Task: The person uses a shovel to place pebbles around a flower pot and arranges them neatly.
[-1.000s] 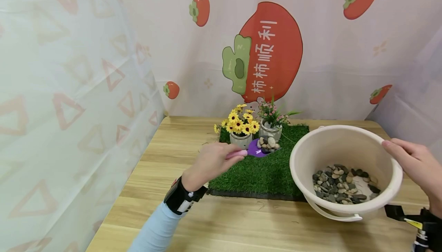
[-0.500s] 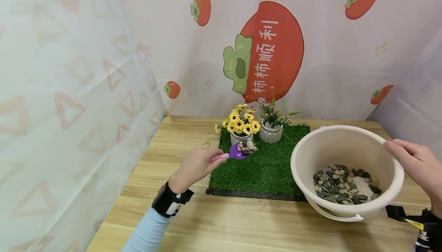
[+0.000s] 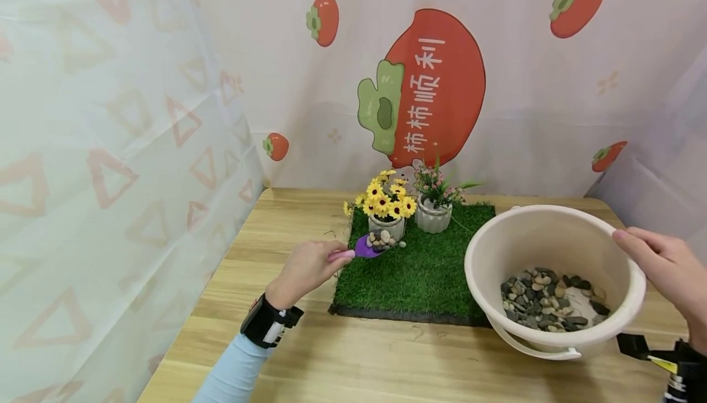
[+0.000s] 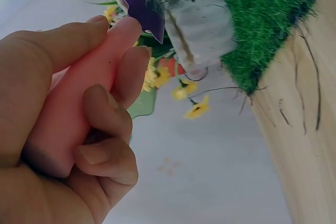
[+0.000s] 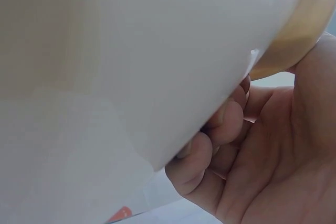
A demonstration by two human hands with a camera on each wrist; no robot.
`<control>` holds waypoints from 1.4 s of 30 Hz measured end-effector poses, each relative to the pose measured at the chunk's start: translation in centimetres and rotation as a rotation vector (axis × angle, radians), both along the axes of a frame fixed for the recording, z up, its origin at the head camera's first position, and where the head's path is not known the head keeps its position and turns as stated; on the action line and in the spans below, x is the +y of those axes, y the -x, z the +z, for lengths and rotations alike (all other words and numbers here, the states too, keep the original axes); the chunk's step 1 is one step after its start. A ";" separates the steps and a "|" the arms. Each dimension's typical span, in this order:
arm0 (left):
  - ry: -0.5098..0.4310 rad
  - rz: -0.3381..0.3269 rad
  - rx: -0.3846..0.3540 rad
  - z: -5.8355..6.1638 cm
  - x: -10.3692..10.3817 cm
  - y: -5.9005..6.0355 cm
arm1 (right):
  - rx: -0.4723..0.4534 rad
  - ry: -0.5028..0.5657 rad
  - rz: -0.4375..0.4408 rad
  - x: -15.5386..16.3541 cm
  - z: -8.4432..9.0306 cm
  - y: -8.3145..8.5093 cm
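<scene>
My left hand [image 3: 304, 270] grips the pink handle [image 4: 79, 98] of a small garden trowel with a purple blade [image 3: 364, 247]. Pebbles [image 3: 381, 240] in tan and grey are heaped on the blade, low before the left flower pot [image 3: 393, 227] with its yellow flowers [image 3: 381, 199]. A single pebble [image 3: 402, 244] shows just past the blade's tip, over the artificial grass mat [image 3: 425, 286]. With thumb over the rim and fingers curled beneath, my right hand [image 3: 663, 262] holds the cream bucket [image 3: 477, 268], which leans toward me. More pebbles [image 3: 544, 302] cover much of its bottom.
Behind the mat's middle stands a second white pot [image 3: 433, 216] with pink flowers and green leaves. The bucket's handle [image 3: 536, 348] hangs down in front. Wood-grain table [image 3: 265, 225] lies around the mat, and a persimmon-print curtain [image 3: 298, 96] closes off the back.
The left hand has carried the loaded trowel left and slightly lower, to in front of the yellow-flower pot. One pebble now shows apart from the heap. The right hand still holds the bucket.
</scene>
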State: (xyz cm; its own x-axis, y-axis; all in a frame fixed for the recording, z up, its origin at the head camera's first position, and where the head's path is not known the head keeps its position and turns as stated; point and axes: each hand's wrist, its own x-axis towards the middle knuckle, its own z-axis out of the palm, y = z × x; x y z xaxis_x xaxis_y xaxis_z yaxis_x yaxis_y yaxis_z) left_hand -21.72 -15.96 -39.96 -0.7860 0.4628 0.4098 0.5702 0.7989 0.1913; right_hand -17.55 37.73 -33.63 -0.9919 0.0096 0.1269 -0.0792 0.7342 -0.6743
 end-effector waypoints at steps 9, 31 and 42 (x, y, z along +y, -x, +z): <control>0.010 0.046 -0.047 -1.2 -0.9 0.6 | 0.020 0.003 -0.015 0.0 -0.4 0.2; 0.030 0.095 -0.095 -2.4 -2.4 1.4 | 0.072 0.004 -0.035 0.2 -0.7 0.7; 0.087 0.110 -0.115 -1.5 -2.9 1.6 | 0.088 0.001 -0.031 0.1 -0.6 0.4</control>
